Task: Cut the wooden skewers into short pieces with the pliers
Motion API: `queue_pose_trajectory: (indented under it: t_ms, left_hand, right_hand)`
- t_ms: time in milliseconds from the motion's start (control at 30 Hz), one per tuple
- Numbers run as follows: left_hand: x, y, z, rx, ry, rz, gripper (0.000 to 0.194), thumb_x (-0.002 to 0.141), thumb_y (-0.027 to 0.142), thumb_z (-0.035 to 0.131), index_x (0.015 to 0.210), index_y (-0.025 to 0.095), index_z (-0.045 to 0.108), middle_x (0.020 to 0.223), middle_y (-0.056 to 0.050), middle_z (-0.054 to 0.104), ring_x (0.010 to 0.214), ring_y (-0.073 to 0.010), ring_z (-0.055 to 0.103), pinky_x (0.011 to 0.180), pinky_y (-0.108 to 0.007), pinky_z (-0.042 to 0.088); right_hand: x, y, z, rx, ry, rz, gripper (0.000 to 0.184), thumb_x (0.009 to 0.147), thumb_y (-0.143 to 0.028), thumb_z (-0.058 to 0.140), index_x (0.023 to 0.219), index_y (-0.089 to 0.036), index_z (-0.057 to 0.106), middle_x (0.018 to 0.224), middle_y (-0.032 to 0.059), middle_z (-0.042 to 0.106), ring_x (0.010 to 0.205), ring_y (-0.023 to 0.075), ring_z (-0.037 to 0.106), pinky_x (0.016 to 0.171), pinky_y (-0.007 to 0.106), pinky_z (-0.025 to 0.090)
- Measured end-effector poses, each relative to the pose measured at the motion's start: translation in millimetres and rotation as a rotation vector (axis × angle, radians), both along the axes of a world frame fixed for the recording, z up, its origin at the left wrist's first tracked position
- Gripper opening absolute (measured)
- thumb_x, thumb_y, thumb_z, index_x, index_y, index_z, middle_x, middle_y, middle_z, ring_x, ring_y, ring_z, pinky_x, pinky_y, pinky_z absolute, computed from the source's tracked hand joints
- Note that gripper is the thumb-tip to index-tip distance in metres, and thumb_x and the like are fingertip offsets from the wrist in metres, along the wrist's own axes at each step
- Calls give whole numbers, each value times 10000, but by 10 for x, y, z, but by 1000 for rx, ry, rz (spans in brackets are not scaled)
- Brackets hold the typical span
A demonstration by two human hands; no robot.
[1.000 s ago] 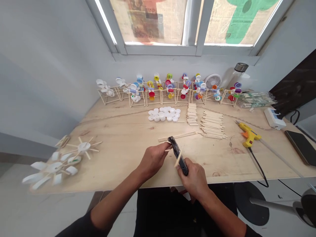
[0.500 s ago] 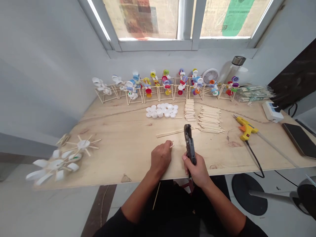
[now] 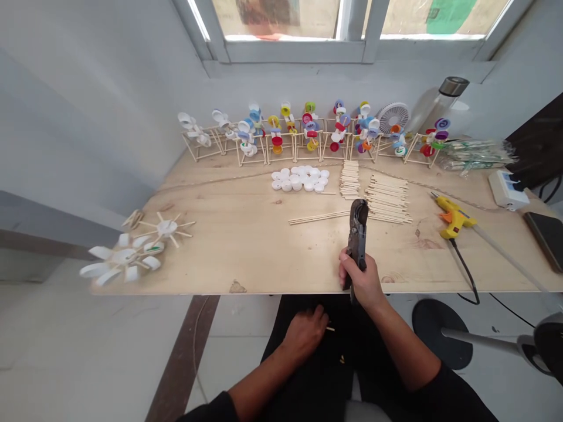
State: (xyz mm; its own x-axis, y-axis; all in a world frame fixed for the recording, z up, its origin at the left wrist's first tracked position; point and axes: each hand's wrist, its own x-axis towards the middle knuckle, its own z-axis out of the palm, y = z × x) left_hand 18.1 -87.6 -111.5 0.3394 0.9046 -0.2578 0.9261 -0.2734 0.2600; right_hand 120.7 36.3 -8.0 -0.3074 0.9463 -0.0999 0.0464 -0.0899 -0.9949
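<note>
And there it was: the right hand (image 3: 358, 278) closed tight around a pair of dark metal pliers (image 3: 357, 240), fist wrapped on the handles, the head of the tool standing up above the front edge of the plywood counter (image 3: 246, 258)! The left hand (image 3: 304, 335) sat below that edge, over the person's black trousers (image 3: 352, 334), fingers curled downward, with a thin wooden sliver (image 3: 329, 329) poking out just beside them. Was it gripped? From this view you couldn't tell.

Up ahead, the pliers pointed toward a loose pile of flat wooden sticks (image 3: 387, 202), with a neater stack (image 3: 349, 180) beside it and a few long thin sticks (image 3: 319, 217) lying to the left. Behind those sat a cluster of white bottle caps (image 3: 299, 179). Along the back of the counter ran a whole line of stick frames carrying colourful bottle caps (image 3: 299, 135), and a small white fan (image 3: 392, 117) stood behind them on the right.

Over on the right lay a yellow glue gun (image 3: 453, 217) with its black cord, near a white power strip (image 3: 508, 189) and a dark phone (image 3: 545, 240). Far left, a white cap-and-stick wheel (image 3: 132, 255) hung over the counter's edge
</note>
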Motion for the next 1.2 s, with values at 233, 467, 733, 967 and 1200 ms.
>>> queue_pose_trajectory:
  t_ms: [233, 467, 733, 967, 1200]
  left_hand:
    - [127, 58, 25, -129, 39, -76, 160, 791, 86, 428, 823, 125, 580, 834, -112, 611, 661, -213, 617, 528, -289, 450]
    - [-206, -32, 492, -172, 83, 57, 301, 743, 74, 421, 1031, 149, 470, 772, -77, 650, 678, -225, 628, 524, -266, 413]
    - [-236, 770, 1418, 121, -219, 59, 176, 865, 167, 320, 1004, 224, 411, 845, -23, 632, 740, -154, 584, 629, -237, 405]
    - [582, 2019, 1331, 406, 46, -166, 120, 857, 152, 383, 904, 167, 492, 893, -67, 592, 827, -197, 537, 646, -291, 401]
    - [712, 2072, 1173, 537, 50, -116, 230, 889, 144, 300, 1035, 129, 477, 990, -115, 518, 916, -232, 468, 739, -372, 372]
  right_hand:
    - [46, -33, 31, -6, 49, 1, 252, 801, -429, 516, 760, -184, 478, 493, -67, 472, 408, 95, 445, 429, 220, 379]
    - [107, -111, 93, 10, 116, -17, 237, 806, -404, 522, 754, -175, 490, 497, -61, 478, 427, 93, 454, 456, 219, 388]
    - [534, -331, 267, 33, 168, -199, 236, 840, -406, 496, 858, -173, 525, 550, -32, 509, 522, 137, 497, 554, 263, 403]
    - [839, -434, 256, 33, 113, -292, 220, 843, -411, 496, 837, -193, 520, 568, -19, 516, 550, 161, 514, 586, 287, 400]
    - [899, -375, 230, -20, 96, -319, 258, 816, -444, 521, 848, -188, 528, 564, -15, 511, 542, 166, 511, 571, 294, 416]
